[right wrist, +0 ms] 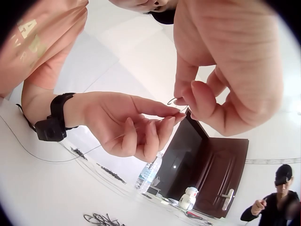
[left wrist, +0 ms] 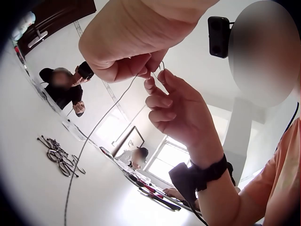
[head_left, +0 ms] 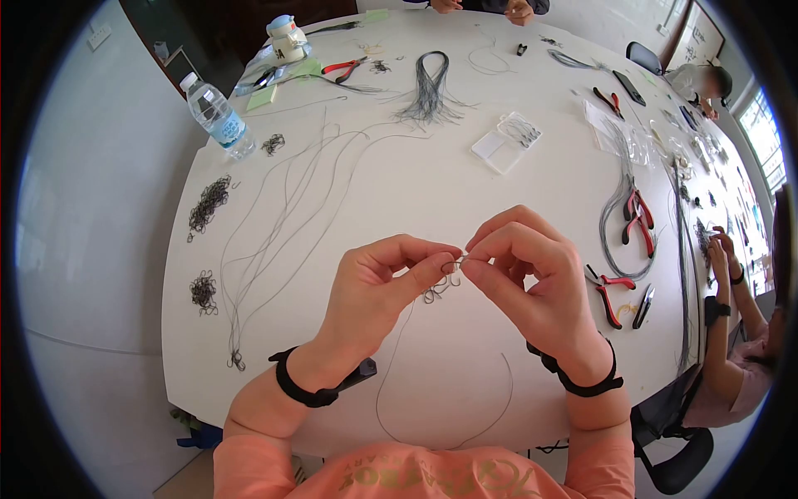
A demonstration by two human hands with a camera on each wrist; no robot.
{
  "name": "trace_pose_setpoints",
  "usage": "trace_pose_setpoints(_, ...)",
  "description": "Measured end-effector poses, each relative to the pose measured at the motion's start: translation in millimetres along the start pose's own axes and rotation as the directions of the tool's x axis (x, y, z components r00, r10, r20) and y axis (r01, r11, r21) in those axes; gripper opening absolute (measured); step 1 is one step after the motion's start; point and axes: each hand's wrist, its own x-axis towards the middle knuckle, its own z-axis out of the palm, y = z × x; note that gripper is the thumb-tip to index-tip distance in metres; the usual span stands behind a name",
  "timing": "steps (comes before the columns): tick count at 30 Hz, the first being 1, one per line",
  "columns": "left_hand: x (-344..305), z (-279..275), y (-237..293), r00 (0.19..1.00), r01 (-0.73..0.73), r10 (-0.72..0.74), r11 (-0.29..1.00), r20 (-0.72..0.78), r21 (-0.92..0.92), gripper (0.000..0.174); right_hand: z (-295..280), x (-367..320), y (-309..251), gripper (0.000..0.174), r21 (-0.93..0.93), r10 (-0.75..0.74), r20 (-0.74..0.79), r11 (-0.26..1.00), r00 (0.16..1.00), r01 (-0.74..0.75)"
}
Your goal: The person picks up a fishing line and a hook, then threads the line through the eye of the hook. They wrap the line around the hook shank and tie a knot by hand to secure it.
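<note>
Both hands meet above the table in the head view, fingertips almost together. My left hand [head_left: 370, 283] pinches a thin grey line [left wrist: 101, 120] between thumb and index finger; its length trails down to the tabletop in a loose loop. My right hand [head_left: 532, 274] pinches a small fishing hook, mostly hidden by the fingertips. The curved bend of the hook [right wrist: 171, 100] shows beside the right fingers in the right wrist view. Below the hands lies a small pile of dark fishing hooks [left wrist: 59, 157].
Left on the white table [head_left: 399, 191] are hook piles [head_left: 209, 204], long grey lines [head_left: 287, 191] and a water bottle [head_left: 220, 116]. Ahead stands a clear plastic box [head_left: 507, 143]. Red-handled pliers [head_left: 638, 223] and line bundles lie right. Other people sit around the table.
</note>
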Motion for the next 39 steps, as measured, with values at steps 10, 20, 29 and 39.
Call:
trace_pose_setpoints(10,-0.4,-2.0,4.0,0.993,0.055,-0.058,0.998,0.107,0.034,0.017,-1.1,-0.8,-0.2,0.005,-0.101,-0.054,-0.005,0.993,0.999,0.054)
trace_pose_setpoints(20,0.1,-6.3,9.1,0.986,0.094,-0.103,0.993,0.133,0.074,0.023,9.1,-5.4,5.1,0.015,-0.386,-0.273,-0.051,0.893,0.961,0.233)
trace_pose_setpoints(29,2.0,-8.3,4.4,0.996,0.02,-0.031,0.991,0.085,0.134,0.011,10.0,-7.4,5.6,0.018,-0.437,-0.282,-0.013,0.865,0.959,0.248)
trace_pose_setpoints(39,-0.7,-5.4,7.6,0.998,0.018,-0.026,0.987,0.049,0.162,0.01,-1.4,-6.5,-5.2,0.019,-0.395,-0.109,0.01,0.913,0.994,0.104)
